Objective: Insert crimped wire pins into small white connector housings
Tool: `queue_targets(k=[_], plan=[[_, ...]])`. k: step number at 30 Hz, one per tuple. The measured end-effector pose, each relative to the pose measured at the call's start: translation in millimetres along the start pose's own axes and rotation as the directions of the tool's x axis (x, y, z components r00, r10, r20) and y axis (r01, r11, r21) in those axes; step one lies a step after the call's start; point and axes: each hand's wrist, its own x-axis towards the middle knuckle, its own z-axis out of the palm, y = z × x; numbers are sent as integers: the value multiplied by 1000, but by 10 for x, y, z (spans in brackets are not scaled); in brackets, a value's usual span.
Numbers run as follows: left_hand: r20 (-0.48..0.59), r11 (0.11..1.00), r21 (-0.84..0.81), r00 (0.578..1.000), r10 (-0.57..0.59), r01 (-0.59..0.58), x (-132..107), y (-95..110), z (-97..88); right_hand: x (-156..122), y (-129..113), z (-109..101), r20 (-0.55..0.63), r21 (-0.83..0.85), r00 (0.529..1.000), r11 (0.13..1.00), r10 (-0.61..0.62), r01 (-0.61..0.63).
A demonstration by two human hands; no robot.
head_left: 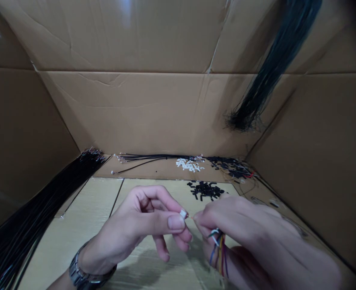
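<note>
My left hand (147, 225) pinches a small white connector housing (183, 214) between thumb and forefinger. Just right of it, my right hand (241, 237) is closed on thin coloured wires (218, 253), among them blue, yellow, purple and white ones. One orange wire end sticks out from my right fingertips toward the housing. Whether its tip has entered the housing is too small to tell. The other wires hang down in front of my right palm. A dark metal watch is on my left wrist.
Cardboard walls surround the table. Black cables (45, 217) lie along the left. At the back are more cables (162, 156), white housings (190, 164) and black pieces (233, 166). Short black pieces (206, 190) lie beyond my hands. A dark strand bundle (274, 68) hangs at upper right.
</note>
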Motion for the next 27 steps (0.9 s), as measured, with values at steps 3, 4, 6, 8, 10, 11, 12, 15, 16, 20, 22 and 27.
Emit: queue_targets(k=[3,4,6,8,10,11,12,15,16,20,22,27], plan=[[17,1000,-8,1000,5,-5,2,3,0,-15,-10,1,0,4,1000,1000,12,-12],[20,1000,-9,1000,5,-5,3,5,1,-18,-13,3,-5,4,1000,1000,18,-18],[22,1000,-13,1000,6,-6,7,9,3,-20,-16,7,-1,9,1000,1000,23,-23],[30,1000,-9,999,11,-11,11,11,2,-17,-18,7,1,16,1000,1000,26,-26],[31,1000,-6,999,20,-19,15,10,0,-13,-17,2,18,18,999,999,28,-28],[30,1000,-3,999,22,-22,16,9,-1,-11,-17,-2,15,12,1000,1000,21,-21],[26,1000,0,999,20,-20,16,8,-2,-10,-16,-6,18,6,1000,1000,17,-17],[11,1000,5,1000,14,-14,19,3,-1,-8,-15,-18,14,-15,1000,1000,15,-15],[8,1000,5,1000,12,-12,20,1,0,-7,-15,-20,18,-13,1000,1000,19,-19],[6,1000,6,1000,15,-15,16,-7,4,-6,-11,-20,31,18,999,1000,24,-25],[3,1000,2,1000,21,-21,9,-9,6,-7,-11,-17,17,8,999,999,34,-34],[-4,999,18,1000,31,-30,1,-15,6,0,-17,-3,23,6,999,999,38,-38]])
